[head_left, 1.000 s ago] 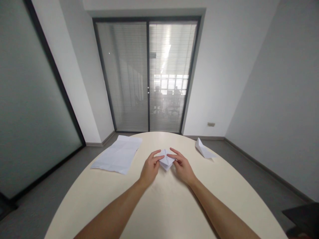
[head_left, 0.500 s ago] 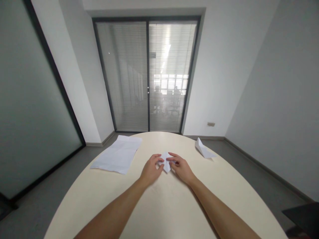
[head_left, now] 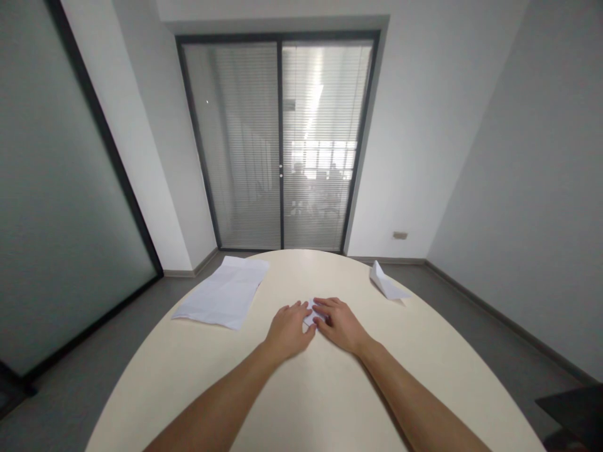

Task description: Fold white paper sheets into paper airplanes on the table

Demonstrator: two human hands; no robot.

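A small piece of folded white paper (head_left: 309, 319) lies on the round cream table (head_left: 301, 389), mostly covered by my fingers. From the left, my left hand (head_left: 288, 330) presses its fingertips on the paper's left part, thumb at the near edge. My right hand (head_left: 343, 325) lies over the right part, fingers curled onto it and thumb beside the near edge. Both hands hold the paper down between them, their fingertips almost meeting. The folds under the fingers are hidden.
Flat white sheets (head_left: 223, 292) lie at the table's left edge. A folded paper piece (head_left: 387, 285) with a raised point stands near the right edge. Beyond the table is a glass door (head_left: 280, 144) with blinds. A dark object (head_left: 575, 411) shows at lower right.
Both hands have come down a little nearer to me and flattened over the folded paper. Its pointed shape, visible before between the fingers, is now mostly covered and looks smaller.
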